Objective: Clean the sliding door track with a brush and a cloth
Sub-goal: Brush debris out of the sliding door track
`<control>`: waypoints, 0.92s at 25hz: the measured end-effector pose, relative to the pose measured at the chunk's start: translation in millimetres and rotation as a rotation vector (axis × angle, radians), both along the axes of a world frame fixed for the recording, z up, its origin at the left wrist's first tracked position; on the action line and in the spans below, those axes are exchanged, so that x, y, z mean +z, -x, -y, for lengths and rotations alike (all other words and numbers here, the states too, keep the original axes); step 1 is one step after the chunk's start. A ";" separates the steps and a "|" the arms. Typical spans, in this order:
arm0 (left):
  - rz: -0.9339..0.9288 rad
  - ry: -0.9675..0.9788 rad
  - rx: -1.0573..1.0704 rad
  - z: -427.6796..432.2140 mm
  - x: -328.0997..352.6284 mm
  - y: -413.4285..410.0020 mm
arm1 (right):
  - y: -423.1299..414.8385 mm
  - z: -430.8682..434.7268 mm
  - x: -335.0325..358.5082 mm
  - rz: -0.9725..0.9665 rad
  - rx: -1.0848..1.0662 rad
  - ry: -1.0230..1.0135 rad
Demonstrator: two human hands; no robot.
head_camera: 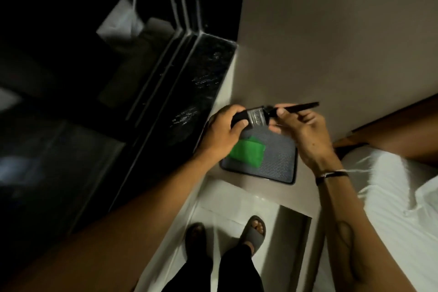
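I hold a black paintbrush (258, 118) with a silver ferrule between both hands at mid-frame. My left hand (222, 133) grips its dark bristle end. My right hand (301, 130) pinches the thin black handle, which points right. Below the hands a folded green cloth (247, 154) lies on a grey textured mat (277, 161) on the floor. The dark sliding door track (189, 92) runs diagonally along the floor to the left of the mat, beside black glass; pale specks dot its sill.
A beige wall (331, 42) rises behind the mat. A white bedsheet (403, 197) and a wooden edge lie at the right. My feet in dark slippers (252, 234) stand on pale tiles below. The glass door (71, 78) fills the left.
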State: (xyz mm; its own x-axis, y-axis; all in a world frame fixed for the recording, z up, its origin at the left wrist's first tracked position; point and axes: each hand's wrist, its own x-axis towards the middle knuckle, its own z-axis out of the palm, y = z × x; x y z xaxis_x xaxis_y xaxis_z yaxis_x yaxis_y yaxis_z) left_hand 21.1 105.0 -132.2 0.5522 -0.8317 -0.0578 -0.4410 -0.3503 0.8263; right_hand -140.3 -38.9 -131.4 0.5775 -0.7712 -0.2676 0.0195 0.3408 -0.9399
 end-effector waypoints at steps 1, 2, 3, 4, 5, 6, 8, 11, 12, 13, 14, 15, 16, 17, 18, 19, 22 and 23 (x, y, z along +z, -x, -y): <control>0.128 0.021 0.057 -28.7 1.5 0.3 | -11.5 -12.4 6.9 -0.005 0.014 0.039; 0.259 0.015 0.125 -57.6 -0.8 0.6 | -22.1 -21.2 13.4 0.008 0.011 0.071; 0.389 -0.021 0.195 -87.4 -6.1 0.7 | -32.2 -30.2 18.8 0.023 -0.002 0.098; 0.506 -0.071 0.267 -115.7 -14.8 0.5 | -41.5 -39.0 22.1 0.030 -0.016 0.123; 0.596 -0.107 0.323 -138.6 -25.4 -0.3 | -50.2 -45.9 24.3 0.030 -0.035 0.150; 0.646 -0.124 0.352 -154.8 -36.2 -0.8 | -56.6 -50.9 25.7 0.034 -0.055 0.170; 0.676 -0.145 0.357 -169.6 -52.7 -4.1 | -67.8 -58.4 26.5 0.035 -0.074 0.180; 0.672 -0.272 0.320 -168.9 -64.1 -9.7 | -84.6 -66.1 29.1 0.036 -0.029 0.201; 0.671 -0.300 0.319 -170.3 -66.1 -9.6 | -91.2 -69.4 31.4 0.043 0.000 0.216; 0.673 -0.324 0.317 -174.4 -67.3 -9.7 | -98.8 -73.4 34.7 0.046 0.026 0.227; 0.673 -0.347 0.306 -181.5 -68.0 -8.6 | -106.7 -77.4 38.2 0.042 0.049 0.233; 0.676 -0.359 0.287 -188.6 -68.7 -7.3 | -115.0 -79.9 42.4 0.034 0.072 0.240; 0.683 -0.364 0.269 -195.8 -69.6 -6.8 | -124.3 -81.8 45.6 0.031 0.101 0.256; 0.688 -0.373 0.261 -201.6 -69.8 -7.6 | -136.0 -84.3 48.9 0.030 0.140 0.283; 0.689 -0.392 0.259 -203.6 -69.5 -8.3 | -147.9 -87.0 52.1 0.024 0.176 0.320; 0.692 -0.414 0.258 -203.3 -69.2 -8.7 | -160.7 -89.2 54.8 0.015 0.206 0.350; 0.701 -0.444 0.257 -201.1 -66.6 -5.7 | -196.8 -96.1 66.9 0.009 0.279 0.400; 0.698 -0.441 0.258 -201.4 -66.4 -5.6 | -207.4 -98.1 69.9 0.003 0.316 0.430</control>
State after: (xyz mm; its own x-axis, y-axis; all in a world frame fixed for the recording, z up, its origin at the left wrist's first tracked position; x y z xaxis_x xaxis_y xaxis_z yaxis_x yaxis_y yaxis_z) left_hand 26.6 306.4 -198.7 0.7503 -0.6565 0.0771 -0.6592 -0.7345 0.1610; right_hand 67.0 59.2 -61.5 0.7996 -0.5995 0.0362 -0.0191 -0.0856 -0.9961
